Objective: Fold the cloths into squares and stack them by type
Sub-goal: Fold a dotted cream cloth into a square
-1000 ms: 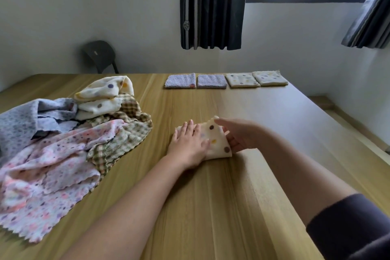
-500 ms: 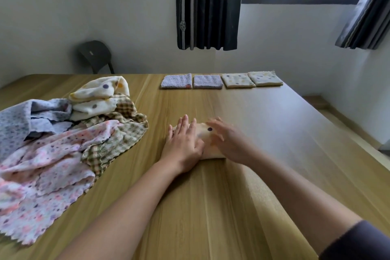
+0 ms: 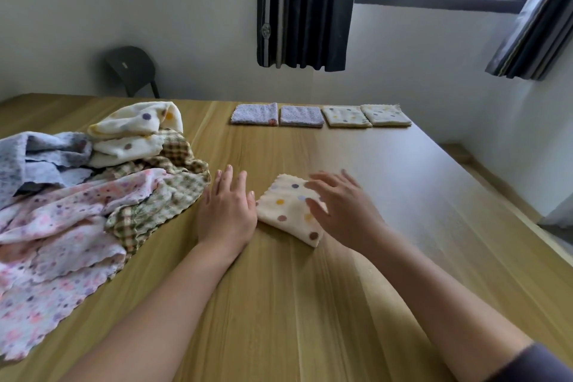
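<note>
Folding step, head view. Near the middle of the tabletop (image 3: 279, 313) lies a cream polka-dot cloth (image 3: 286, 206), already folded to a small square and turned corner-on to the person. The left hand (image 3: 228, 214) rests flat on the wood just beside its left edge, fingers straight and slightly spread, holding nothing. The right hand (image 3: 344, 211), fingers splayed and motion-blurred, covers the cloth's right side; whether it presses cannot be told. The step is judged to be the final smoothing: press with flat palms from centre outward, square the layered edges, then lift by the folded side so nothing opens. Unfolded cloths (image 3: 71, 211) are heaped at the left edge. Along the far edge sit two lilac squares (image 3: 254, 114) and two cream dotted squares (image 3: 345, 116), the likely destination.
</note>
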Tool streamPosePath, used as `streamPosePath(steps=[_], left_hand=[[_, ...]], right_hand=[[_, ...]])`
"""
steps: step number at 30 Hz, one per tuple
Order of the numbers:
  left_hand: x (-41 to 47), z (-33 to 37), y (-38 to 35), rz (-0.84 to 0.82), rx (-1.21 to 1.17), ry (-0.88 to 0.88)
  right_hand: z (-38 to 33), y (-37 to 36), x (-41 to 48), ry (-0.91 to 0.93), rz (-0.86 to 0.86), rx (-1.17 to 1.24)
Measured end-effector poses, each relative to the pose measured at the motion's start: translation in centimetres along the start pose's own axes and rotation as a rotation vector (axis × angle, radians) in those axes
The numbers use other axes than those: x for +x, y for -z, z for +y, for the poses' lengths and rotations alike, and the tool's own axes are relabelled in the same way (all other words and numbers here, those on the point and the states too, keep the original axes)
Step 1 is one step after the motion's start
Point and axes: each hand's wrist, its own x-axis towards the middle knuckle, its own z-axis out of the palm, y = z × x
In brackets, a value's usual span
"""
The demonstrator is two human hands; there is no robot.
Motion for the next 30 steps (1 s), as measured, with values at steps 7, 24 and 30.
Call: streamPosePath(steps=[7,24,30], left_hand=[[0.1,-0.3,0.0,-0.092,0.023,0.018],[3.1,9.0,-2.7,-0.325,0.1,-0.024],[4.5,11.1,-5.2,-0.322,0.125,0.013]], right_hand=[[-0.3,-1.1,0.8,0.048,-0.081,0.026],[16.1,-0.5,4.6,-0.529,-0.379,-0.006],[21.9,-0.1,5.8,-0.642,-0.344,-0.029]])
